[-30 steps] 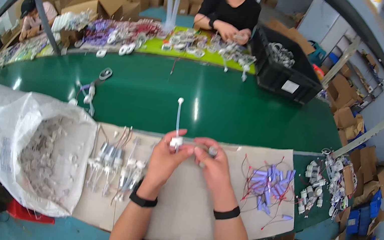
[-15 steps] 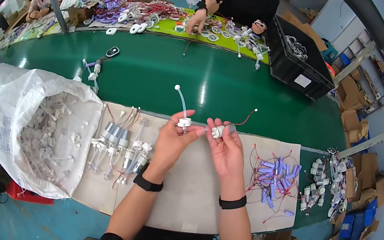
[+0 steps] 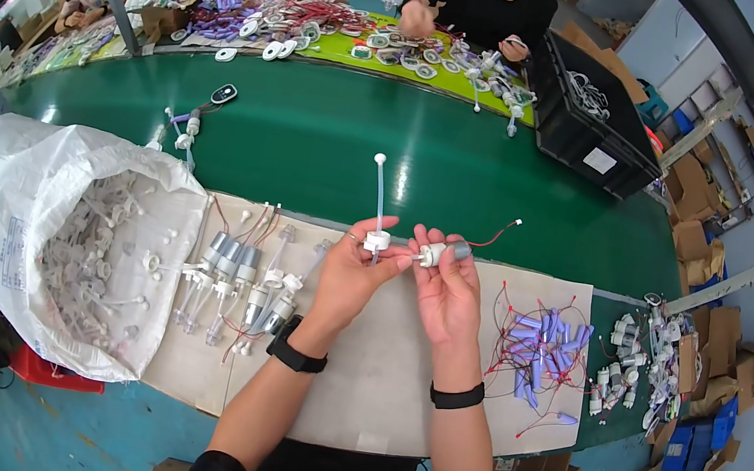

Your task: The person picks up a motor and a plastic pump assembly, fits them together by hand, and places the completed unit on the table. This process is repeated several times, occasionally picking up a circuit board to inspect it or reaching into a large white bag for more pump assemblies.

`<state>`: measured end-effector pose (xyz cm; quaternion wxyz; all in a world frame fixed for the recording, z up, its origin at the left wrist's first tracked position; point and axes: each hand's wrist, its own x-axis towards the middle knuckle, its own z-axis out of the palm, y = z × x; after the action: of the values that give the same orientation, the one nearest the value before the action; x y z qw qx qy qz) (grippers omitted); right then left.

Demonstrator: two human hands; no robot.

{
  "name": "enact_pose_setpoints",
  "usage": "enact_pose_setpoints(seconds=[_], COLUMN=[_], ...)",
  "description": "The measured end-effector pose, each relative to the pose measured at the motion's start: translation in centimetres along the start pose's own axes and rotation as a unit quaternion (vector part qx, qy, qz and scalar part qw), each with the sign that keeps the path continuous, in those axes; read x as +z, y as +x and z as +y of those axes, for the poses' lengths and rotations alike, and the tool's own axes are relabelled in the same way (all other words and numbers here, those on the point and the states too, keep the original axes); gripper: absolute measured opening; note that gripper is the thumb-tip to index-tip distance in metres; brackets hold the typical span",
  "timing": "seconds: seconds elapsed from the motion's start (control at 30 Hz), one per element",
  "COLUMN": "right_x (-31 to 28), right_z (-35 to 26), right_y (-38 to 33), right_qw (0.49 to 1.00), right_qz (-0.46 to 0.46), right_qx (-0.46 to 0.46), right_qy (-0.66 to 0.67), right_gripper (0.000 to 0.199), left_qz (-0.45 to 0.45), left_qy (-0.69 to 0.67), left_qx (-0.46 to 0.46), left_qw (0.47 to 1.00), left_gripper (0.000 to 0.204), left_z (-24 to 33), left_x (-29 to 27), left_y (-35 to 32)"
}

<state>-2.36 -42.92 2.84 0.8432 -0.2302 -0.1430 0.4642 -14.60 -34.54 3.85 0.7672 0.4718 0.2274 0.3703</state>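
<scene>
My left hand [image 3: 348, 279] pinches a white plastic cap [image 3: 377, 242] with a clear flexible tube [image 3: 381, 191] standing up from it, tipped by a white ball. In my right hand [image 3: 447, 305] is a small motor pump [image 3: 433, 255], its white end turned left and a red wire [image 3: 500, 231] trailing off its grey end. The fingertips of both hands meet at the pump's narrow nozzle; whether a piece of tube joins there is too small to tell. Left of my hands, several motor pumps with clear tubes [image 3: 233, 261] lie in rows on a beige board [image 3: 354, 371].
Purple cylinders with red wires [image 3: 543, 348] are heaped on the board's right side. Beyond them lie more pumps [image 3: 619, 366]. A white woven sack [image 3: 0, 192] of clear plastic parts gapes at left. Across the green table [image 3: 312, 145], a co-worker sits behind piled parts, beside a black crate [image 3: 590, 152].
My left hand has shifted slightly right, closer to my right hand, and its tube now stands more upright. The pump has tilted a little. Across the table, the co-worker's hand has drawn back.
</scene>
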Motion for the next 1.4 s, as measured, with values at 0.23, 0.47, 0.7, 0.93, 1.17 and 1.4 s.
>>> enact_pose_setpoints(seconds=[0.23, 0.47, 0.7, 0.93, 1.17, 1.4], right_x=[0.8, 1.3, 1.3, 1.4, 1.5, 1.6], right_z=[-0.3, -0.2, 0.2, 0.2, -1.2, -0.3], right_y=[-0.1, -0.4, -0.9, -1.0, -0.8, -1.2], right_qw=[0.997, 0.996, 0.983, 0.982, 0.985, 0.969], right_qz=[-0.034, -0.033, -0.070, -0.073, -0.085, -0.099], right_qx=[-0.032, -0.048, -0.073, -0.063, -0.060, -0.084], right_qy=[-0.059, -0.065, -0.156, -0.164, -0.138, -0.209], right_gripper=[0.022, 0.025, 0.026, 0.028, 0.026, 0.029], left_qz=[-0.015, -0.006, 0.004, -0.001, -0.010, -0.019], left_qy=[-0.002, 0.061, 0.060, 0.044, 0.028, 0.010], left_qx=[0.012, 0.024, 0.034, 0.039, 0.006, -0.019], left_qw=[1.000, 0.998, 0.998, 0.998, 1.000, 1.000], left_gripper=[0.051, 0.050, 0.051, 0.052, 0.054, 0.058], left_z=[0.0, 0.6, 0.3, 0.5, 0.8, 1.2], left_x=[-0.2, 0.5, 0.2, 0.3, 0.8, 0.3], left_y=[0.1, -0.4, -0.6, -0.7, -0.4, -0.6])
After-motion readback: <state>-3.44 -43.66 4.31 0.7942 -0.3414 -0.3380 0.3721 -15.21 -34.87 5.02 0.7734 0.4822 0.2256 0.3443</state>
